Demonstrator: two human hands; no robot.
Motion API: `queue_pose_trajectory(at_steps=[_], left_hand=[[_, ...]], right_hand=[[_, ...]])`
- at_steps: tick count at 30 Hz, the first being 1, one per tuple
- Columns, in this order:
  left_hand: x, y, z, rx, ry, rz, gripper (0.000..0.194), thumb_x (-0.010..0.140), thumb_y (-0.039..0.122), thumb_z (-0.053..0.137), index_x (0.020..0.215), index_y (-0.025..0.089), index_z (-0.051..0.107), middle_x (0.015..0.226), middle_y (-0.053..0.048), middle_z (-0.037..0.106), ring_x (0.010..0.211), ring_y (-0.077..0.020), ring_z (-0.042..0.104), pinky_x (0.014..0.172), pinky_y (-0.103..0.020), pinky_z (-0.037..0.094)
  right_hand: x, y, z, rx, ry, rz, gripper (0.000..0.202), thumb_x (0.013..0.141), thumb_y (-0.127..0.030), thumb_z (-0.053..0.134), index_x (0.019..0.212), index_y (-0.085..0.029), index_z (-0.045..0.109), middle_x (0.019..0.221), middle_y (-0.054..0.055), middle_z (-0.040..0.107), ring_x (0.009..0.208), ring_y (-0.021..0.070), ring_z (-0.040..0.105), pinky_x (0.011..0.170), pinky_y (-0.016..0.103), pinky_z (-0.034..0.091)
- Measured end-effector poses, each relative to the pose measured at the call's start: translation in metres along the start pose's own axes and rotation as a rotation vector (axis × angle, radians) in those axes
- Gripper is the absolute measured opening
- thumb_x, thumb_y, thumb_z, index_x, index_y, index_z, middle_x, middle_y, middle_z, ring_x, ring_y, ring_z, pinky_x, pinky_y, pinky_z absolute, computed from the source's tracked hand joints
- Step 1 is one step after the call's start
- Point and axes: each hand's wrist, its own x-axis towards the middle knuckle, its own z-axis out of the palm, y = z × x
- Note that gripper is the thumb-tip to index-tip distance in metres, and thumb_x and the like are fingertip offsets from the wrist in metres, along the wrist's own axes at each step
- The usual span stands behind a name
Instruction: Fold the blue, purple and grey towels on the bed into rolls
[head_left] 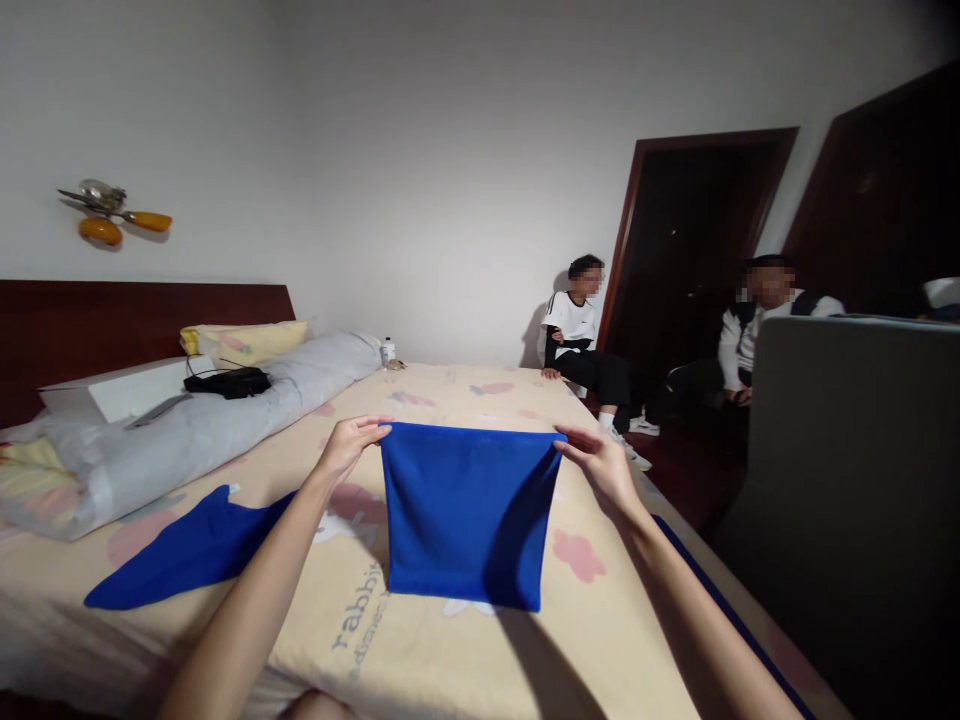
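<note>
A blue cloth hangs stretched between my hands above the bed, roughly square, with soft folds and a shadow across its right part. My left hand pinches its upper left corner. At the upper right corner, my right hand has the edge between thumb and fingers. Another blue cloth lies crumpled on the bed to the left, partly hidden behind my left forearm. Beyond my right forearm, a strip of blue fabric runs along the bed's right edge.
The bed has a yellow patterned sheet. A rolled grey quilt, a white box, a black item and a pillow lie left. One person sits at the far corner; another sits behind a dark panel.
</note>
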Motion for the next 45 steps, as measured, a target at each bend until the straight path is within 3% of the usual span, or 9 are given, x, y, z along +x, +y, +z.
queue_pose_trajectory(at_steps=[5,11,18,24,26,31,36,40,45], left_hand=[[-0.002,0.005,-0.007,0.191,-0.065,0.005,0.044,0.057,0.039,0.084,0.091,0.012,0.074,0.079,-0.007,0.076,0.074,-0.0186,0.067,0.071,-0.028,0.049],[0.001,0.014,-0.017,0.417,-0.118,0.057,0.028,0.066,0.043,0.074,0.071,0.016,0.074,0.067,-0.004,0.073,0.066,-0.0176,0.063,0.064,-0.026,0.047],[0.007,0.015,-0.023,0.507,-0.159,0.119,0.033,0.067,0.048,0.071,0.058,0.017,0.067,0.054,0.003,0.058,0.057,-0.0124,0.050,0.056,-0.023,0.038],[0.017,-0.001,-0.020,0.415,-0.139,0.063,0.041,0.068,0.056,0.070,0.057,0.017,0.063,0.049,0.004,0.052,0.051,-0.0098,0.044,0.050,-0.022,0.033],[0.024,-0.010,-0.015,0.372,-0.125,0.033,0.045,0.070,0.059,0.068,0.055,0.017,0.058,0.046,0.005,0.050,0.046,-0.0081,0.041,0.046,-0.021,0.031],[0.051,-0.033,0.001,0.278,-0.067,-0.043,0.050,0.069,0.062,0.068,0.053,0.017,0.053,0.044,0.003,0.053,0.036,-0.0058,0.040,0.039,-0.019,0.027],[0.083,-0.045,0.016,0.214,0.008,-0.076,0.046,0.071,0.060,0.068,0.068,0.016,0.057,0.056,-0.006,0.068,0.037,-0.0101,0.053,0.039,-0.019,0.028],[0.102,-0.045,0.026,0.155,0.058,-0.023,0.045,0.075,0.060,0.065,0.082,0.016,0.059,0.078,-0.013,0.075,0.064,-0.0196,0.072,0.050,-0.021,0.041],[0.094,-0.050,0.023,0.136,0.077,0.047,0.053,0.073,0.066,0.064,0.088,0.015,0.062,0.087,-0.015,0.075,0.086,-0.0252,0.072,0.068,-0.028,0.049]], right_hand=[[0.002,0.001,-0.006,-0.354,-0.015,-0.160,0.049,0.069,-0.062,0.066,0.089,-0.017,0.076,0.084,0.011,0.076,0.078,0.0273,0.071,0.074,0.040,0.056],[0.006,-0.016,-0.013,-0.512,-0.051,-0.225,0.050,0.073,-0.068,0.058,0.076,-0.020,0.075,0.078,0.010,0.076,0.072,0.0267,0.070,0.066,0.035,0.053],[0.015,-0.031,-0.018,-0.601,-0.208,-0.262,0.060,0.076,-0.074,0.050,0.072,-0.018,0.073,0.068,0.010,0.073,0.060,0.0215,0.065,0.057,0.029,0.048],[0.027,-0.024,-0.011,-0.280,-0.312,0.007,0.047,0.064,-0.063,0.073,0.068,-0.016,0.067,0.048,0.002,0.063,0.040,0.0119,0.051,0.042,0.023,0.037],[0.034,-0.014,-0.003,-0.214,-0.311,0.085,0.046,0.068,-0.062,0.071,0.069,-0.016,0.064,0.045,0.002,0.062,0.033,0.0104,0.048,0.036,0.021,0.032],[0.055,0.014,0.020,-0.107,-0.242,0.189,0.041,0.078,-0.054,0.067,0.066,-0.017,0.056,0.051,0.008,0.067,0.038,0.0148,0.060,0.030,0.018,0.033],[0.081,0.032,0.035,-0.007,-0.113,0.190,0.037,0.079,-0.050,0.069,0.066,-0.019,0.054,0.052,0.008,0.067,0.047,0.0199,0.068,0.038,0.022,0.049],[0.098,0.036,0.039,0.064,-0.024,0.086,0.041,0.074,-0.059,0.068,0.074,-0.020,0.056,0.059,0.005,0.069,0.060,0.0216,0.071,0.056,0.030,0.059],[0.086,0.040,0.032,0.084,-0.028,-0.023,0.056,0.067,-0.073,0.064,0.084,-0.020,0.058,0.071,0.005,0.072,0.072,0.0225,0.072,0.074,0.037,0.060]])
